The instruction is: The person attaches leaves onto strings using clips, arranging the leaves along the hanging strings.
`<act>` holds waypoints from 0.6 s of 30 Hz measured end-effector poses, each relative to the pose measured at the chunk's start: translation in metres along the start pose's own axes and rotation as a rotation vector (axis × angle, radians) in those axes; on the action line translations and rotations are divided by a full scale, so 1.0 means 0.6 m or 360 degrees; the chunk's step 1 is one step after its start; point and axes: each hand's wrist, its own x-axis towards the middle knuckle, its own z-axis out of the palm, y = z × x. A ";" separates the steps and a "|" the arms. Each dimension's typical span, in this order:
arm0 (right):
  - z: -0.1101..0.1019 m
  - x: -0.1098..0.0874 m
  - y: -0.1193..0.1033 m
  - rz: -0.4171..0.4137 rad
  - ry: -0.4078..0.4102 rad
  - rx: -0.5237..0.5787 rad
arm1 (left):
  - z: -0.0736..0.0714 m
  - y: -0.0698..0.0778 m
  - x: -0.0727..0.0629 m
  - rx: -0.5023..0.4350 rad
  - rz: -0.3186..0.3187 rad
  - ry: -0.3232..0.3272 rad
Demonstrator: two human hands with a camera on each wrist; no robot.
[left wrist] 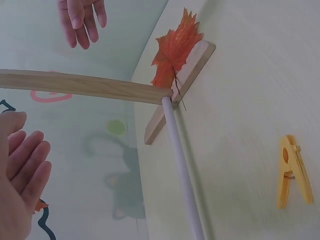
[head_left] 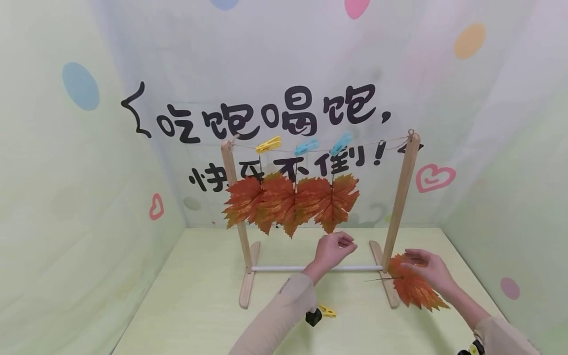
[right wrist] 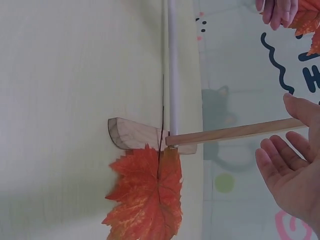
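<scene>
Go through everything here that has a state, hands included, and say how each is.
Wooden frame: upright
White rod: horizontal
Twine: strung across the frame's top
Upper yellow clothespin: clipped to the twine
Blue clothespins: both clipped there too
Upper autumn leaves: hanging, edges overlapping
Loose autumn leaf: unclipped, lying beside the frame
Loose yellow clothespin: lying on the table
Left hand: relaxed, holding nothing
Right hand: near the loose leaf, holding nothing

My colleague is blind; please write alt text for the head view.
Orange leaves hang from three clothespins on a string across a wooden frame. Below them is an empty left hand; an empty right hand hovers above a loose leaf.
</scene>
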 end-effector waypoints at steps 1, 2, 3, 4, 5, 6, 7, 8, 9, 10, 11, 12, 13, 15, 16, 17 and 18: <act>0.002 0.000 0.003 0.0016 -0.0011 0.0016 | 0.002 -0.001 0.000 0.0013 -0.0015 -0.0007; 0.004 0.000 0.006 0.0031 -0.0023 0.0037 | 0.004 -0.003 -0.001 0.0023 -0.0035 -0.0015; 0.006 0.000 0.008 0.0045 -0.0034 0.0052 | 0.006 -0.004 0.000 0.0035 -0.0055 -0.0023; 0.007 0.000 0.010 0.0062 -0.0040 0.0068 | 0.008 -0.006 0.000 0.0041 -0.0068 -0.0030; 0.008 0.000 0.012 0.0068 -0.0039 0.0068 | 0.010 -0.007 0.000 0.0041 -0.0083 -0.0038; 0.009 0.000 0.013 0.0076 -0.0040 0.0064 | 0.012 -0.007 0.000 0.0038 -0.0096 -0.0043; 0.009 0.000 0.015 0.0079 -0.0041 0.0053 | 0.014 -0.008 0.000 0.0034 -0.0110 -0.0051; 0.010 -0.001 0.017 0.0086 -0.0043 0.0037 | 0.017 -0.009 0.000 0.0026 -0.0124 -0.0059; 0.010 -0.002 0.019 0.0096 -0.0040 0.0013 | 0.019 -0.010 -0.001 0.0025 -0.0134 -0.0071; 0.010 -0.003 0.022 0.0106 -0.0038 -0.0006 | 0.022 -0.011 -0.001 0.0021 -0.0138 -0.0086; 0.010 -0.003 0.024 0.0115 -0.0038 -0.0024 | 0.025 -0.013 -0.002 0.0018 -0.0158 -0.0101; 0.010 -0.004 0.026 0.0123 -0.0041 -0.0029 | 0.028 -0.014 -0.003 0.0016 -0.0169 -0.0116; 0.011 -0.005 0.029 0.0136 -0.0048 -0.0019 | 0.032 -0.016 -0.005 0.0017 -0.0182 -0.0130; 0.014 -0.007 0.035 0.0167 -0.0053 0.0002 | 0.040 -0.020 -0.008 0.0022 -0.0187 -0.0151; 0.015 -0.007 0.037 0.0181 -0.0058 0.0011 | 0.043 -0.020 -0.010 0.0019 -0.0193 -0.0157; 0.016 -0.007 0.039 0.0190 -0.0061 0.0021 | 0.047 -0.021 -0.011 0.0018 -0.0204 -0.0162; 0.016 -0.006 0.041 0.0198 -0.0062 0.0033 | 0.050 -0.021 -0.011 0.0019 -0.0202 -0.0164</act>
